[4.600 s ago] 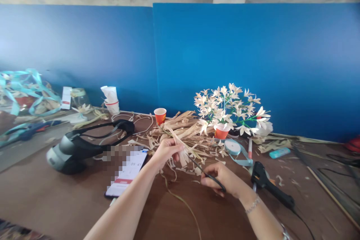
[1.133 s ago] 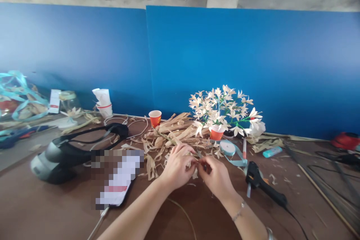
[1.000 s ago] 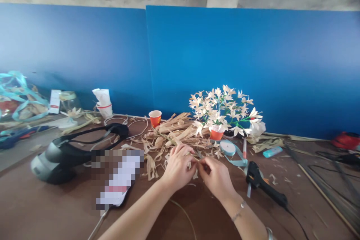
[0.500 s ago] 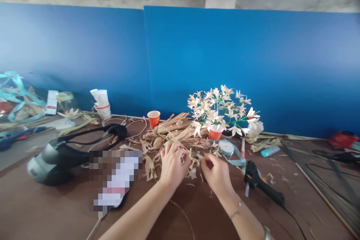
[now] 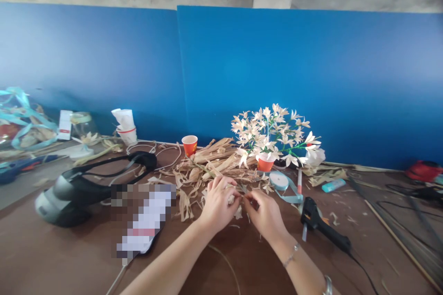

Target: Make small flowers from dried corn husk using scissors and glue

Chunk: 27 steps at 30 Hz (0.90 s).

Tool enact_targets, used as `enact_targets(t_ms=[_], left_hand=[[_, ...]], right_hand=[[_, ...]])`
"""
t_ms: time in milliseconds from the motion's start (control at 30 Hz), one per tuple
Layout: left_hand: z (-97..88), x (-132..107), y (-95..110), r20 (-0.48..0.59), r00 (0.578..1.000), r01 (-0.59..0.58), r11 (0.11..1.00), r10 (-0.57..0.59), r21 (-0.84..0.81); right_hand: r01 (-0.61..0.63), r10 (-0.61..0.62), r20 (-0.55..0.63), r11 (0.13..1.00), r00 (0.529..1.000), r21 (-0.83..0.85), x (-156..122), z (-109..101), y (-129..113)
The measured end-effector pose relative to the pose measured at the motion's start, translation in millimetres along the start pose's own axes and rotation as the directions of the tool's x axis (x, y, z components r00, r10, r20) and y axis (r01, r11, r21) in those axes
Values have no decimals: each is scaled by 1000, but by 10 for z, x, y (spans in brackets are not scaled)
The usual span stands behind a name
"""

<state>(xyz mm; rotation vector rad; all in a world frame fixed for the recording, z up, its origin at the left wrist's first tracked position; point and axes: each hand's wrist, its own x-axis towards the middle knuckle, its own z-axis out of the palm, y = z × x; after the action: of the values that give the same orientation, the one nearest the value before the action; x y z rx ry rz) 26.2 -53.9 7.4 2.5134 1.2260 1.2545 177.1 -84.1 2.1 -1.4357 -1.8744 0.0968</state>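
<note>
1. Head view: a black-and-grey headset [image 5: 83, 189] lies at the left of the brown counter [image 5: 256, 267].
2. Dried husks [image 5: 216, 154] are heaped just beyond the left hand [image 5: 218, 205], seemingly for easy reach.
3. Its grip is drawn to a pinch, nearly meeting the equally narrow one of the right hand [image 5: 266, 212], perhaps for steadiness; what either holds, I can't tell from here.
4. White flowers [image 5: 266, 133] stand in a red cup [image 5: 265, 164], which likely props their stems.
5. Near the right wrist lies a glue gun [image 5: 323, 226].
</note>
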Motion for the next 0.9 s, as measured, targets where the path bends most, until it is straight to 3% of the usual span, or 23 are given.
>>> enact_targets(t_ms=[367,567,767,900], left_hand=[[56,-13,45,-123,983,146,987,-137,71],[11,31,16,-63,988,143,990,-141,19],[114,32,-40,-27,976,203,946,-216,-251],[144,36,-88,11,969,232,899,-245,-372]], right_hand=[[-186,164,-131,967,978,-175,0,30,-37],[-92,101,-41,977,994,192,25,1,-15],[-215,228,15,894,974,392,35,28,-38],[-217,217,48,877,975,429,43,20,-31]])
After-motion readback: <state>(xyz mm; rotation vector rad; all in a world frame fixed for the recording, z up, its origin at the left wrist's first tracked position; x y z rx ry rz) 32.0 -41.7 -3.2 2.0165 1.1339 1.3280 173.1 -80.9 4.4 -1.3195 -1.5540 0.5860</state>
